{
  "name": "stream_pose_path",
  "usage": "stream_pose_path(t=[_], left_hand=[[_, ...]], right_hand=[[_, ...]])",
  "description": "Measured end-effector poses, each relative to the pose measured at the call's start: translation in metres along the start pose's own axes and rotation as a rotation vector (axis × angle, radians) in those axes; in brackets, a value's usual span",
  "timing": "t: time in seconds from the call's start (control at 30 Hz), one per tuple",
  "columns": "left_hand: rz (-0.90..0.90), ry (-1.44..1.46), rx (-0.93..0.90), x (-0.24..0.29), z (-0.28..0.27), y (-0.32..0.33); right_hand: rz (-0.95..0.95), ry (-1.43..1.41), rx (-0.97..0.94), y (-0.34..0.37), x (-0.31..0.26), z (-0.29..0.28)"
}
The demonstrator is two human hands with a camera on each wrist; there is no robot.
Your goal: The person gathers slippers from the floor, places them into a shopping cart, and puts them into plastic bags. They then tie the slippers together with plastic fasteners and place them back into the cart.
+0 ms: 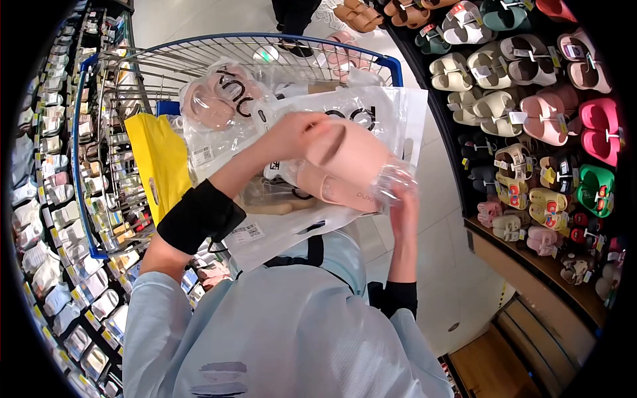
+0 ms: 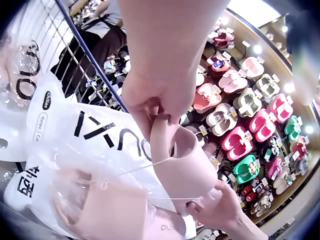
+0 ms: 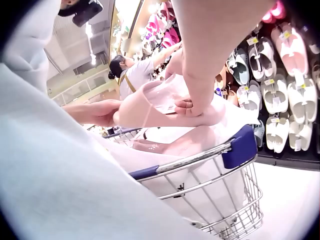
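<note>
A pair of pink slide slippers is held over a shopping cart. My left hand (image 1: 298, 136) pinches one end of the upper slipper (image 1: 361, 146), by its sole edge. At the other end my right hand (image 1: 402, 202) grips the same slipper, with crinkled clear plastic (image 1: 396, 180) around it. Under it lies the second pink slipper (image 2: 112, 210), partly in clear plastic; a thin clear cord (image 2: 137, 171) runs between the two. White printed plastic bags (image 1: 285, 106) lie beneath the pair. The right wrist view shows my right fingers (image 3: 184, 106) inside the slipper's strap area.
The wire cart (image 1: 166, 46) has blue-capped rims and holds a bagged pink pair (image 1: 215, 99) and a yellow bag (image 1: 159, 162). Racks of slippers (image 1: 524, 113) line the right side, shelves of packaged goods (image 1: 60, 265) the left. A person (image 3: 137, 75) stands close by.
</note>
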State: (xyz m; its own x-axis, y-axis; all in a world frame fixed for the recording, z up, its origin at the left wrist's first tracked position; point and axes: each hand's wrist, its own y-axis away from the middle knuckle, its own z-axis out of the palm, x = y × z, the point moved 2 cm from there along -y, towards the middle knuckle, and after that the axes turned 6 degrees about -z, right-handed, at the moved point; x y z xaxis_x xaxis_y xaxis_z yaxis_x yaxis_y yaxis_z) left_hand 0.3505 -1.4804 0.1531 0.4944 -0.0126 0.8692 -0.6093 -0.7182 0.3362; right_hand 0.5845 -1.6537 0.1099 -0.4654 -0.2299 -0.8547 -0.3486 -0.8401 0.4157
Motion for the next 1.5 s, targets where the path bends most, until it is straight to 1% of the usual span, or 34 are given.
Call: stream_pose_path(t=[0.03,0.07,0.1,0.17,0.2,0.27,0.33,0.37,0.43,0.47,0.53,0.57,0.6,0.63,0.67,0.73,0.77,0.83,0.87,0.93,0.97,1.03,1.07,1.1,1.13,1.17,1.2,1.23,1.3,1.33,1.37,1.43,1.47,1.5], left_hand=[[-0.050,-0.035,0.058,-0.006,-0.008,0.000],[-0.082,0.059,0.101,-0.016,-0.015,0.001],[-0.086,0.062,0.105,-0.024,-0.020,-0.002],[-0.038,0.054,0.149,-0.032,-0.025,-0.002],[-0.074,0.053,0.119,-0.027,-0.028,-0.001],[-0.077,0.083,0.125,-0.039,-0.026,-0.004],[-0.085,0.111,0.126,-0.053,-0.027,-0.004],[-0.077,0.103,0.120,-0.054,-0.028,-0.004],[-0.069,0.099,0.110,-0.062,-0.030,-0.003],[-0.093,0.114,0.097,-0.069,-0.032,-0.005],[-0.116,0.126,0.080,-0.076,-0.037,-0.004],[-0.171,0.228,0.082,-0.078,-0.039,-0.003],[-0.226,0.329,0.082,-0.079,-0.041,-0.002],[-0.226,0.326,0.079,-0.080,-0.044,-0.003],[-0.250,0.373,0.045,-0.080,-0.048,-0.005],[-0.272,0.414,0.010,-0.079,-0.052,-0.007],[-0.246,0.428,0.014,-0.079,-0.053,-0.008],[-0.219,0.437,0.016,-0.080,-0.053,-0.009],[-0.255,0.490,0.001,-0.083,-0.049,-0.008],[-0.290,0.546,-0.005,-0.085,-0.043,-0.006],[-0.277,0.590,0.002,-0.082,-0.038,-0.007],[-0.265,0.640,0.022,-0.070,-0.027,-0.007],[-0.166,0.626,0.007,-0.054,-0.022,-0.006],[-0.063,0.610,-0.006,-0.039,-0.019,-0.006],[-0.054,0.614,0.008,-0.027,-0.016,-0.006],[0.062,0.490,0.074,-0.013,-0.012,-0.004],[0.170,0.367,0.140,-0.002,-0.009,-0.001],[0.169,0.376,0.155,0.006,-0.007,-0.001],[0.140,0.378,0.142,0.014,-0.003,-0.001],[0.204,0.240,0.149,0.005,0.000,-0.006],[0.200,0.246,0.152,0.004,-0.002,-0.006],[0.197,0.105,0.174,0.004,-0.005,-0.005],[0.199,0.110,0.175,0.002,-0.009,-0.006],[0.127,0.204,0.092,-0.004,-0.012,-0.006]], right_hand=[[-0.027,0.004,0.062,-0.004,0.001,-0.014],[-0.026,0.007,0.056,-0.006,-0.004,-0.018],[-0.018,-0.020,0.048,-0.007,-0.008,-0.021],[0.001,-0.044,0.047,-0.002,-0.009,-0.020],[0.010,-0.076,0.062,-0.004,-0.010,-0.016],[0.016,-0.104,0.074,-0.007,-0.013,-0.016],[-0.076,-0.274,-0.049,-0.007,-0.017,-0.025],[-0.075,-0.271,-0.047,-0.011,-0.013,-0.037],[-0.114,-0.286,-0.253,-0.015,-0.002,-0.059],[-0.114,-0.283,-0.254,-0.015,-0.008,-0.055],[-0.137,0.121,-0.234,-0.015,-0.029,-0.036],[-0.139,0.121,-0.231,-0.019,-0.036,-0.028],[-0.197,0.187,-0.257,-0.023,-0.043,-0.020],[-0.254,0.252,-0.284,-0.027,-0.050,-0.011],[-0.258,0.249,-0.282,-0.027,-0.059,0.001],[-0.178,0.046,-0.530,-0.023,-0.075,0.030],[-0.182,0.043,-0.529,-0.024,-0.080,0.037],[-0.157,0.385,-0.504,-0.026,-0.084,0.044],[-0.159,0.382,-0.503,-0.028,-0.079,0.041],[0.003,0.444,-0.468,-0.038,-0.058,0.029],[0.003,0.447,-0.474,-0.039,-0.050,0.026],[-0.052,0.440,-0.346,-0.038,-0.037,0.018],[-0.051,0.445,-0.356,-0.035,-0.031,0.014],[-0.110,0.365,-0.244,-0.032,-0.027,0.007],[-0.171,0.284,-0.134,-0.031,-0.023,0.001],[-0.175,0.294,-0.148,-0.028,-0.015,-0.007],[-0.189,0.222,-0.135,-0.023,-0.007,-0.015],[-0.201,0.151,-0.121,-0.020,-0.002,-0.022],[-0.197,0.130,-0.102,-0.013,0.003,-0.021],[-0.197,0.100,-0.070,-0.009,0.007,-0.020],[-0.192,0.105,-0.071,-0.004,0.011,-0.021],[-0.212,0.066,-0.054,0.001,0.017,-0.024],[-0.213,0.071,-0.054,0.004,0.018,-0.025],[-0.210,0.014,-0.035,0.006,0.018,-0.026]])
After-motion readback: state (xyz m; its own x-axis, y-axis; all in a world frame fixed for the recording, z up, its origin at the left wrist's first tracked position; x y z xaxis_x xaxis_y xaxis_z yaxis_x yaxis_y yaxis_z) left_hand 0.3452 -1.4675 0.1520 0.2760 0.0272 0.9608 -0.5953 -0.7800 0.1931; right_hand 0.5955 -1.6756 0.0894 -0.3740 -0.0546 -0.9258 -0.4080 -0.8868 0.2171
